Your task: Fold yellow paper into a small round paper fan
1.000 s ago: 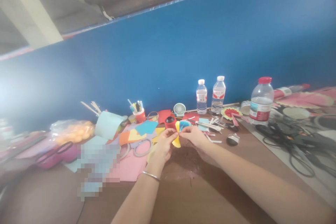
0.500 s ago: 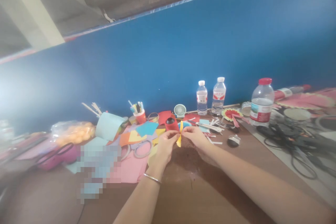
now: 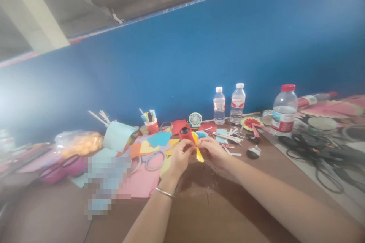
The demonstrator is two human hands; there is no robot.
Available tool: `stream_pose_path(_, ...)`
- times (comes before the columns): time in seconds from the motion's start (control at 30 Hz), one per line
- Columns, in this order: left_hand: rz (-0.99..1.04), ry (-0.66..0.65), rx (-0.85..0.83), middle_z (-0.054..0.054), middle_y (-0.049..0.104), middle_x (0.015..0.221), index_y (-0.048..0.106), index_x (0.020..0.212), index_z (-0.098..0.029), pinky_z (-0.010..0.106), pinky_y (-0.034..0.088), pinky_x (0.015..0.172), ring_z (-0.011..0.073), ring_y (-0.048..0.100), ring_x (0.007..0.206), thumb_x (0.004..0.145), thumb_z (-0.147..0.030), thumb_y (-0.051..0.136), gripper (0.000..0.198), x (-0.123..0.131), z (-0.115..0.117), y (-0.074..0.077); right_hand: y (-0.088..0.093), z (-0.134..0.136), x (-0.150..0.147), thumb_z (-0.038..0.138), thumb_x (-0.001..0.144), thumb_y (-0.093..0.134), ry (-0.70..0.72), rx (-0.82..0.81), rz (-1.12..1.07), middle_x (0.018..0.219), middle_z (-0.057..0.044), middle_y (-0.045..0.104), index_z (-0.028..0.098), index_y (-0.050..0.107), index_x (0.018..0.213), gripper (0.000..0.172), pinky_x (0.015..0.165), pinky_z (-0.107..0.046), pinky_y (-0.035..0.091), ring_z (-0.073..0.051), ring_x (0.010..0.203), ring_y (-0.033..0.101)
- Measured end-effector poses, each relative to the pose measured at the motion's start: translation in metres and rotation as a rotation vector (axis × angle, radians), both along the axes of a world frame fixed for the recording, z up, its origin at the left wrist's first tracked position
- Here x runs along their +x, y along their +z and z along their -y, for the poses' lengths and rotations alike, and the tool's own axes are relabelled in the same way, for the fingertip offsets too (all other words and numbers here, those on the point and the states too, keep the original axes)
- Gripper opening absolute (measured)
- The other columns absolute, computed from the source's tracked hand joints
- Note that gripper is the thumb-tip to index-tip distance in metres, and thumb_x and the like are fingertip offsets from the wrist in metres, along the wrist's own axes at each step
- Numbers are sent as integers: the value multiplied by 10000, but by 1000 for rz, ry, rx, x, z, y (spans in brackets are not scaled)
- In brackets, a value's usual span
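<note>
A narrow piece of folded yellow paper (image 3: 199, 155), with pleats and a scalloped edge, is held upright above the brown table (image 3: 199, 212). My left hand (image 3: 181, 155) pinches its middle from the left, a silver bangle on that wrist. From the other side, the fingers of my right hand (image 3: 212, 149) close on the same spot. The paper's ends stick out above and below the fingertips; its middle is hidden by them. Just behind the hands stands a red roll with a dark centre (image 3: 186, 133). Something blue and round (image 3: 202, 134) lies beside it, partly covered.
Coloured paper sheets (image 3: 145, 178), scissors (image 3: 155, 161) and a pen cup (image 3: 152, 126) lie to the left. Two water bottles (image 3: 237, 104), a small white fan (image 3: 195, 119) and paper strips are at the back. A larger red-capped bottle (image 3: 284, 112) and black cables (image 3: 316, 159) are on the right.
The yellow paper has turned and tilted, so more of its pleated face shows above and below the fingers. Both hands have shifted only slightly and keep their pinch.
</note>
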State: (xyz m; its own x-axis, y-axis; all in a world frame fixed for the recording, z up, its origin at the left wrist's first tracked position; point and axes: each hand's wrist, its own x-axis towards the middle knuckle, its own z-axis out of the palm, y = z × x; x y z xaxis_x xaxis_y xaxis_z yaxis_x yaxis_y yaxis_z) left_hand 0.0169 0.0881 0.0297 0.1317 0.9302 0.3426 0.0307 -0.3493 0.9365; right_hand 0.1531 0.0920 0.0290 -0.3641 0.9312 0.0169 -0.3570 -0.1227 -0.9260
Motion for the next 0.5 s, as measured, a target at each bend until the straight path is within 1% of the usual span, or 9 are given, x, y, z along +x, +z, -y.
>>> stream_pose_path(0.13,-75,30,79,-16,504,604,564,642,-186,213,329,550,114,438,552,689,-237,573,70,0,4,4,2,2,0,214,586,510,5,-17,-7,433,90,236,192,428,568,87,391,-226,83,-53,371,182)
stream_pose_path(0.23,-150,62,165,-4,501,647,559,642,-188,215,322,591,128,437,611,714,-255,556,99,0,6,5,4,3,0,221,591,515,28,-23,-21,445,91,222,190,420,571,102,394,-221,82,-50,383,171)
stream_pose_path(0.3,-176,65,186,-1,499,659,552,640,-188,216,320,613,134,439,640,734,-265,536,123,0,6,6,5,4,0,225,598,512,40,-14,-13,451,91,223,190,410,567,112,393,-217,91,-49,383,173)
stream_pose_path(0.4,-127,58,96,-1,519,658,564,652,-182,212,326,618,134,449,647,712,-284,567,118,-1,3,4,4,2,0,230,602,510,20,12,26,448,88,239,192,406,563,117,386,-214,106,-50,376,185)
stream_pose_path(0.5,75,-15,-75,-2,540,667,571,700,-176,212,356,618,124,476,639,705,-335,573,159,-2,-2,0,0,-3,1,239,614,505,-41,90,127,426,86,268,191,442,574,89,379,-211,135,-54,367,205)
